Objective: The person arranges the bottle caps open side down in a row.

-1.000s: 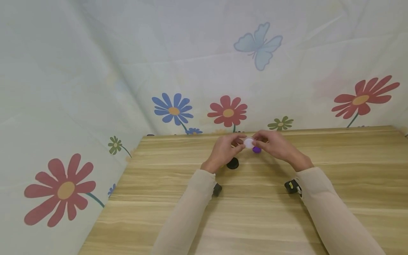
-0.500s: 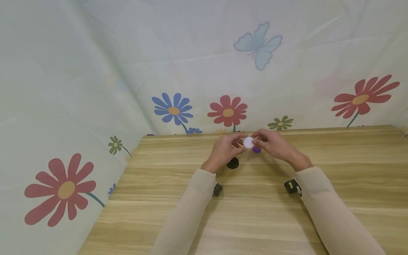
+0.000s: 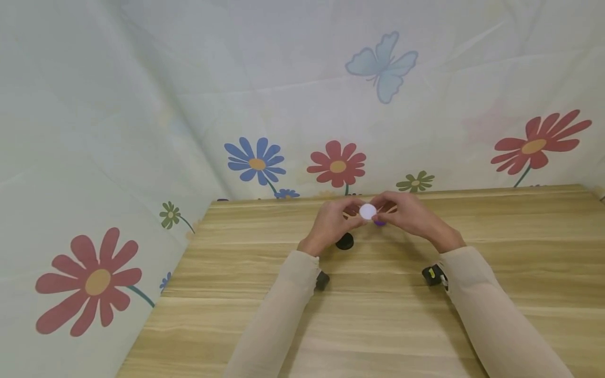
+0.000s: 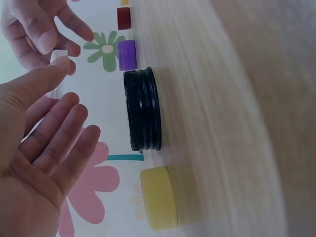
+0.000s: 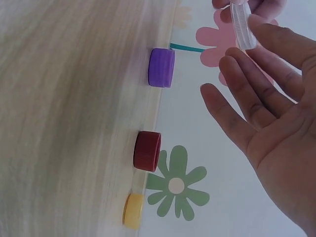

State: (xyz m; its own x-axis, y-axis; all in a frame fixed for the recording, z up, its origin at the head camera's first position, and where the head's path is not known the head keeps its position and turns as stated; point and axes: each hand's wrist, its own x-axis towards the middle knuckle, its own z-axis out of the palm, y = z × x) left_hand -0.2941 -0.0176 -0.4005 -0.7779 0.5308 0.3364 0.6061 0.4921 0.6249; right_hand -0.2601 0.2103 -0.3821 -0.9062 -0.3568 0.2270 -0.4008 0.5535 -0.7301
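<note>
Left hand (image 3: pixel 333 218) and right hand (image 3: pixel 407 212) pinch round white cap (image 3: pixel 367 211) between them, other fingers loosely spread. Cap translucent, fine-ribbed along side, held above surface (image 3: pixel 387 320), beyond and right of black lid (image 4: pixel 142 109). Lid squat, glossy, ribbed band. Left of lid: smooth yellow puck (image 4: pixel 158 198). Right of lid, in row: purple cap (image 5: pixel 162 68), ribbed maroon cap (image 5: pixel 147 151), amber cap (image 5: pixel 133 211). Surface wood-grained.
</note>
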